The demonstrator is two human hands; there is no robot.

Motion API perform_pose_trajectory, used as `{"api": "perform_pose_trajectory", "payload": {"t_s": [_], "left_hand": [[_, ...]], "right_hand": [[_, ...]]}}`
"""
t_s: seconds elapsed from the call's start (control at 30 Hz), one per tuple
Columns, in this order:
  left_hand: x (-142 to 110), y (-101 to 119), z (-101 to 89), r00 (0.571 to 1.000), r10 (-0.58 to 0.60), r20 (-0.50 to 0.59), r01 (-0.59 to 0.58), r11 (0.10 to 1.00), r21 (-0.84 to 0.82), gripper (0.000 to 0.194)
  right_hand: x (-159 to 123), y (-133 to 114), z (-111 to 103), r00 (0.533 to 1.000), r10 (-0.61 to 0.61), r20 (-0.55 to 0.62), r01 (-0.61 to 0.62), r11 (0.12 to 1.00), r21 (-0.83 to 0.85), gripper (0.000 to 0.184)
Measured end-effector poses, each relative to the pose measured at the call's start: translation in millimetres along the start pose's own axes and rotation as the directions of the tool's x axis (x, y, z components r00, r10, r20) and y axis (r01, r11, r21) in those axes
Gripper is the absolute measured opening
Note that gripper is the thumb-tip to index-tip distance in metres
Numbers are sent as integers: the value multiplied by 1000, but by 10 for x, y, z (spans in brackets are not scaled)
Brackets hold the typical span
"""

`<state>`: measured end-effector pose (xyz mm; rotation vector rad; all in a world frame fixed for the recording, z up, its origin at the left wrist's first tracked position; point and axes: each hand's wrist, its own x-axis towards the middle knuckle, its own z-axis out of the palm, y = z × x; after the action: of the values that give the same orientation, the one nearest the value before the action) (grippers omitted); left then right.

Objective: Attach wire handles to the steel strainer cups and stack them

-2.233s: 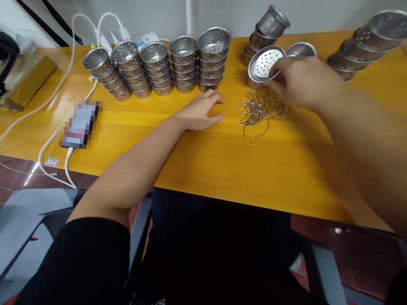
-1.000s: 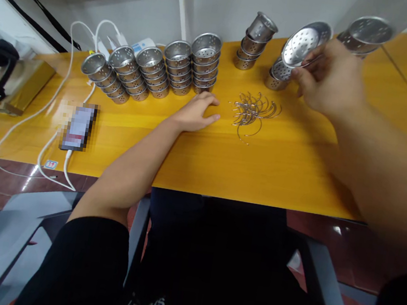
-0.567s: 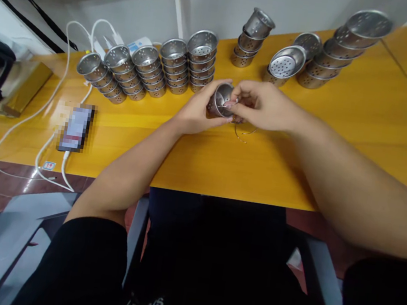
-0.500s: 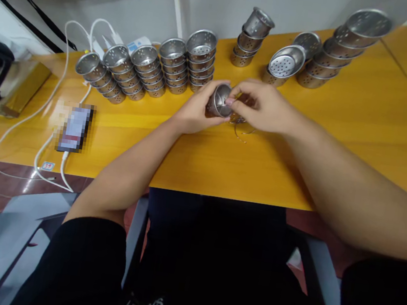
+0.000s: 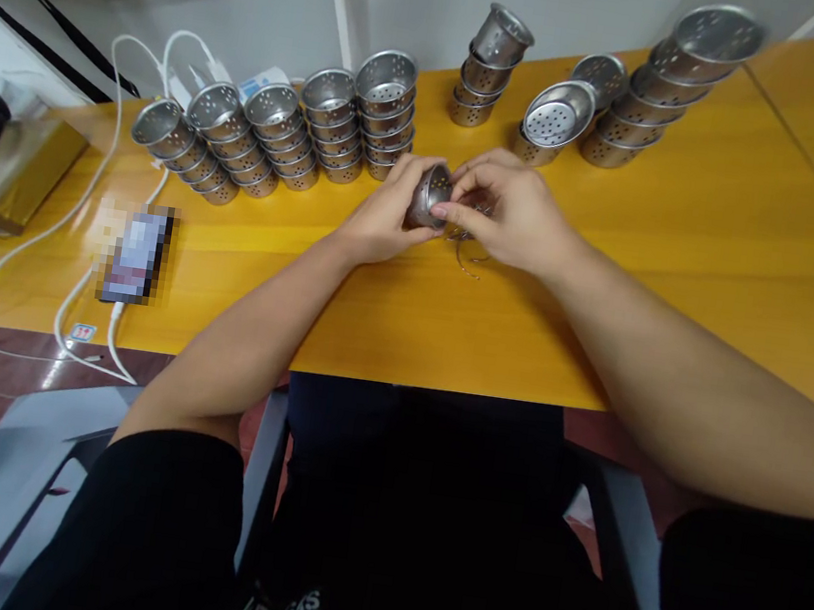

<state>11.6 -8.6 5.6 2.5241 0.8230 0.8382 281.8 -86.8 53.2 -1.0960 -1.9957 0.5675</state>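
My left hand is wrapped round a small metal strainer cup, whose mouth is tilted toward the right. At that mouth, my right hand has its thumb and fingers pinched together. Whatever lies between those fingertips is too small or hidden to make out. Several thin bent metal wires rest on the table under the right hand, partly covered by it.
Several stacks of perforated metal cups stand along the back of the yellow table. More stacks lean at the back right, near a shorter stack. A phone with a white cable lies left.
The whole view has shifted slightly. The cup has turned a little in my left hand, and my right fingers have moved from inside its mouth to nearer the rim.
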Motion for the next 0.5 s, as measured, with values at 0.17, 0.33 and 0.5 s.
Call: {"api": "perform_pose_trajectory", "payload": {"t_s": [0.17, 0.33, 0.5], "left_hand": [[-15, 375, -177, 988, -149, 33, 148, 988, 50, 81], [-8, 409, -233, 986, -164, 42, 162, 986, 31, 83], [-1, 334, -211, 992, -116, 52, 114, 993, 40, 80]], "right_hand": [[-13, -78, -23, 992, 104, 74, -95, 989, -117, 61], [-19, -25, -24, 991, 91, 94, -80, 990, -115, 54], [-14, -40, 1, 992, 59, 110, -38, 983, -182, 57]]}}
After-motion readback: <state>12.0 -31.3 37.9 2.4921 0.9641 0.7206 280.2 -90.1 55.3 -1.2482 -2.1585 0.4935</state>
